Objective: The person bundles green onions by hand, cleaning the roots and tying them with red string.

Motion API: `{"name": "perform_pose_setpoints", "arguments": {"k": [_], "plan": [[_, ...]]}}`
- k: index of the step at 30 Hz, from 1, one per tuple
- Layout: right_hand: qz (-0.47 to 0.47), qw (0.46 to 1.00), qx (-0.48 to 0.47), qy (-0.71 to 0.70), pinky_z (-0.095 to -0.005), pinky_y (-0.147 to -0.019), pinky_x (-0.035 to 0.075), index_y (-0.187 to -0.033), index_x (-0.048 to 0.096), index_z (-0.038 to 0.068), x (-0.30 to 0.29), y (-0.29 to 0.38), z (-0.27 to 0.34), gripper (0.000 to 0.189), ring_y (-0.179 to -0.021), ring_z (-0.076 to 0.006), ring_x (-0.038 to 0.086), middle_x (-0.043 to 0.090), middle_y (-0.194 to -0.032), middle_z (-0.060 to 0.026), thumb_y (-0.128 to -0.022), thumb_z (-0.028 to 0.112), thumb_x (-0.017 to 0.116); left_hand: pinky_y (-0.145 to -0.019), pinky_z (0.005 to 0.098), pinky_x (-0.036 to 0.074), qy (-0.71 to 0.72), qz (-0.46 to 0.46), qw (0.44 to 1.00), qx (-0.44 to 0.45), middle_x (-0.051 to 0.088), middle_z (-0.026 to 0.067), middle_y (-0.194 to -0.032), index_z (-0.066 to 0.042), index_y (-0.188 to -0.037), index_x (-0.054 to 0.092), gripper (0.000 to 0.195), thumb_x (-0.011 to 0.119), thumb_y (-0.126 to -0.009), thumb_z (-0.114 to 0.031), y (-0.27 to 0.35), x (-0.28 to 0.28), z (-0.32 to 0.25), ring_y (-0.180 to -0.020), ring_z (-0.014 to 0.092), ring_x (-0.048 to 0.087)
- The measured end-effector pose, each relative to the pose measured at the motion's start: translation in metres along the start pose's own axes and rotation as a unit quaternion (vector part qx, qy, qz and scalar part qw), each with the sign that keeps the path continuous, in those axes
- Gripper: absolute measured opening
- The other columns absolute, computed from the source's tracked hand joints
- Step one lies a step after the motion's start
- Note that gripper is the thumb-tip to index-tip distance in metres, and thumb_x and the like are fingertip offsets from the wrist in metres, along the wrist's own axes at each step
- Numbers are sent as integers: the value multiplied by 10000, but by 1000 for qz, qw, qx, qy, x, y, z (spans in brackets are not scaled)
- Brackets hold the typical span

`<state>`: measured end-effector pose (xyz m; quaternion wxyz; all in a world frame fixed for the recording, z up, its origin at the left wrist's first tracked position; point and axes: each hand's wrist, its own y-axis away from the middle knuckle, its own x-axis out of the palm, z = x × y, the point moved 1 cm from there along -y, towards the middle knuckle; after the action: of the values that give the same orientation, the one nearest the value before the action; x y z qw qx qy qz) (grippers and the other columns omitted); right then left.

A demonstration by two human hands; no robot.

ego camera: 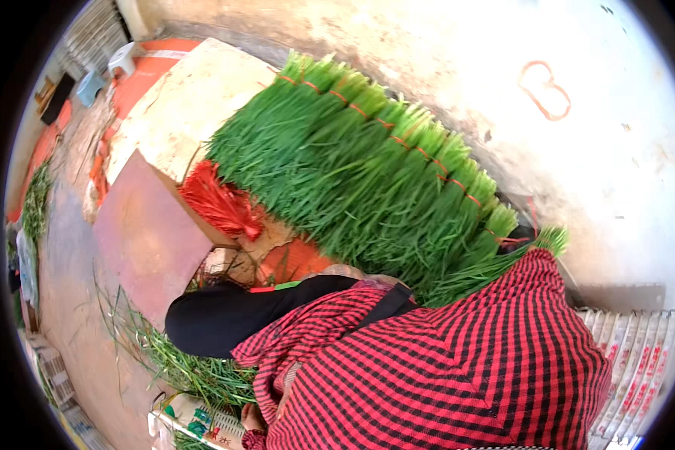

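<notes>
My left hand [252,417] is partly visible at the bottom left, beside a white plastic crate [160,419]. The sleeve hides much of it, and I cannot tell its grip. My right arm, in a red-and-black checked sleeve [540,270], reaches up toward the wall; the cuff hides the hand. From under that cuff stick the pale cut ends of some green stalks [554,241], with leaves trailing left. Next to them lies a long row of leafy bundles that look like garlic chives [343,157], bound with thin red ties [399,140].
Red tie strands [219,202] lie by a tilted pinkish board [149,230]. Loose leaves [197,365] litter the floor near my black-trousered knee [219,320]. A white rack-like crate [630,360] stands right. Small white [125,59] and blue [90,87] stools stand far left. A stained wall [455,67] runs behind.
</notes>
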<state>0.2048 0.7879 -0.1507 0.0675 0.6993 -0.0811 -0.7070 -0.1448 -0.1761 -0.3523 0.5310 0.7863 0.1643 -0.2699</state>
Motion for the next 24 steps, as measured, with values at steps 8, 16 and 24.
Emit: {"name": "perform_pose_setpoints", "arguments": {"k": [8, 16, 24], "plan": [[118, 991, -24, 52, -388, -866, 540, -1163, 674, 110, 80, 6, -6, 298, -1019, -286, 684, 698, -1114, -172, -889, 205, 604, -798, 417, 485, 556, -187, 777, -228, 699, 138, -1024, -101, -1107, 690, 262, 584, -905, -230, -19, -54, -21, -931, 320, 636], [174, 967, -128, 137, -391, -846, 543, -1103, 700, 107, 120, -31, 60, 256, -993, -286, 691, 709, -1077, -165, -877, 190, 612, -722, 340, 469, 585, -223, 746, -228, 696, 88, -983, -88, -1133, 671, 256, 621, -916, -214, 4, -62, -88, -850, 230, 629], [309, 819, -248, 415, -394, -827, 547, -1042, 725, 105, 98, -20, 144, 218, -967, -286, 699, 719, -1040, -158, -865, 176, 620, -647, 262, 452, 622, -248, 703, -241, 693, 38, -942, -75, -1160, 651, 262, 658, -928, -198, 45, -39, -76, -769, 139, 622]]}}
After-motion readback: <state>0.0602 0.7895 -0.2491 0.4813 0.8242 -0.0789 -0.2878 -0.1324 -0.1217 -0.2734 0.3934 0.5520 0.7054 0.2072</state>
